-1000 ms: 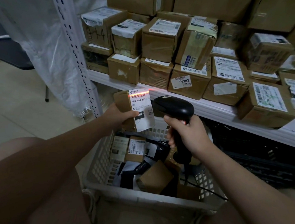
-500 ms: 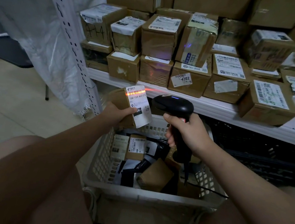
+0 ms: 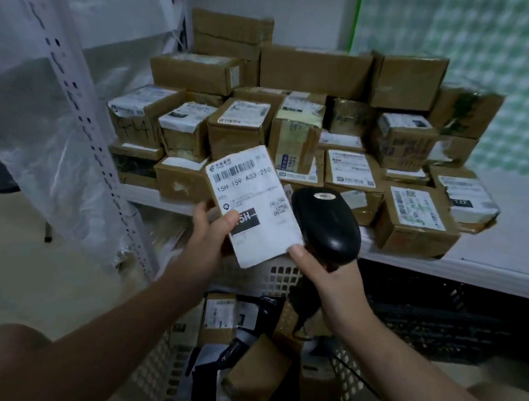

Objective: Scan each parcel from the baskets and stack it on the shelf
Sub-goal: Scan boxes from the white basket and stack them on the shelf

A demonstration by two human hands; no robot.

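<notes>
Head view: beam gone, left hand (image 3: 209, 231) pinching parcel (image 3: 253, 199) raises it toward shelf (image 3: 492, 265), right hand (image 3: 325, 278) clenching scanner (image 3: 327, 227); scan probably done.

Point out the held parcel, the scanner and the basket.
held parcel (image 3: 253, 199), head view, middle of its white label.
scanner (image 3: 327, 224), head view, top of its black head.
basket (image 3: 282, 277), head view, far lattice wall.
</notes>
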